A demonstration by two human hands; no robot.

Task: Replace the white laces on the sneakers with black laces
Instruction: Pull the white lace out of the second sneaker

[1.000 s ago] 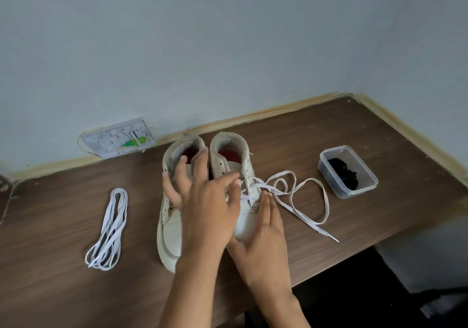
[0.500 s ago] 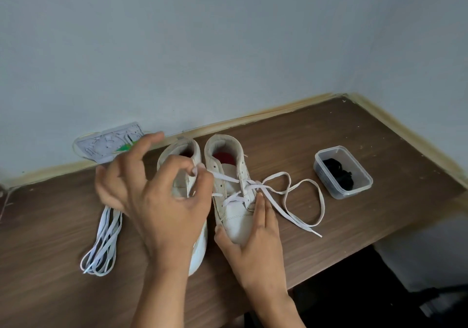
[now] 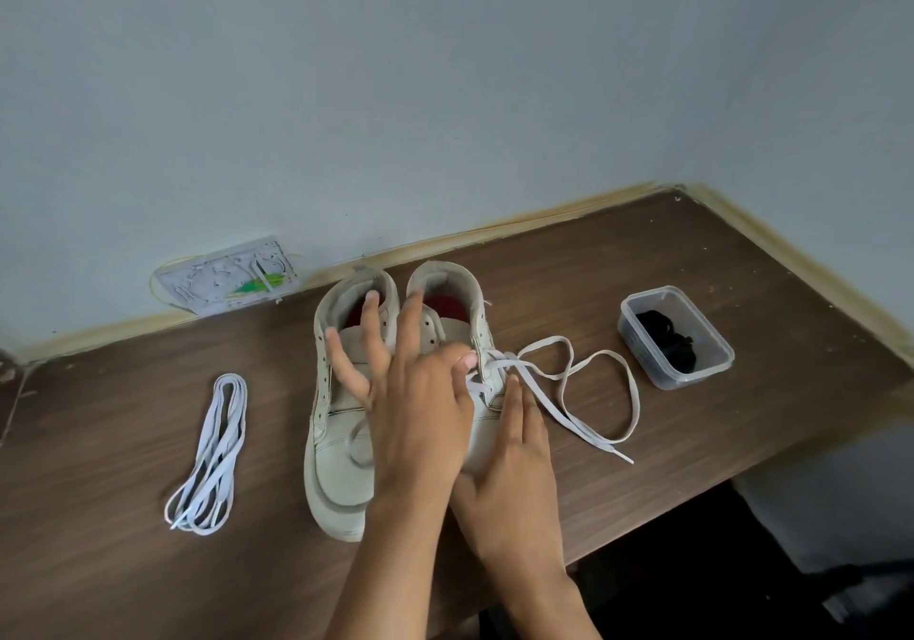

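Observation:
Two white high-top sneakers stand side by side on the brown table [image 3: 99,432], toes toward me. The left sneaker [image 3: 341,471] has bare eyelets. The right sneaker [image 3: 462,288] still carries a white lace [image 3: 576,426], whose loose ends trail off to its right. My left hand [image 3: 415,417] reaches over both shoes with fingers spread and pinches the lace crossing on the right sneaker. My right hand [image 3: 509,481] holds that sneaker's toe, fingers lying along its right side. Black laces [image 3: 667,343] lie in a clear plastic tub [image 3: 712,375] at the right.
A bundled white lace [image 3: 212,456] lies on the table left of the shoes. A socket plate [image 3: 227,276] sits on the wall behind. Walls close the table at the back and right. The front edge runs just under my wrists.
My left hand, which had drawn a stretch of lace up and to the left, has come back down onto the right sneaker's lacing. The right hand kept its hold on the toe.

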